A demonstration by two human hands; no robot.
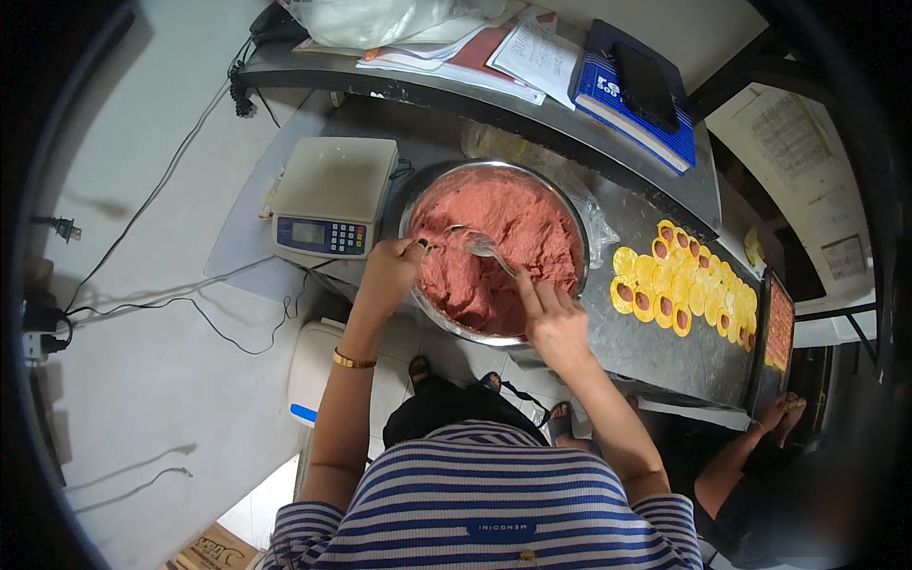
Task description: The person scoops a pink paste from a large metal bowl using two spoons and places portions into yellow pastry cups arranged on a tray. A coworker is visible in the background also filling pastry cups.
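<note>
A wide steel bowl (429, 311) of pink minced meat (513, 204) stands in front of me on the counter. My right hand (556, 323) grips a shiny metal spoon (487, 250) whose head lies on the meat near the bowl's middle. At the bowl's left rim, my left hand (388, 274) is closed around a thin metal utensil; its far end reaches over the meat toward the spoon, and its exact kind is hard to make out.
Left of the bowl sits a digital scale (334, 180). Rows of round yellow wrappers (698, 285), some with pink filling, cover the right counter beside a filled tray (777, 328). A raised shelf behind holds papers, a blue book (632, 104) and a phone (648, 85). Another person's hands (782, 414) show lower right.
</note>
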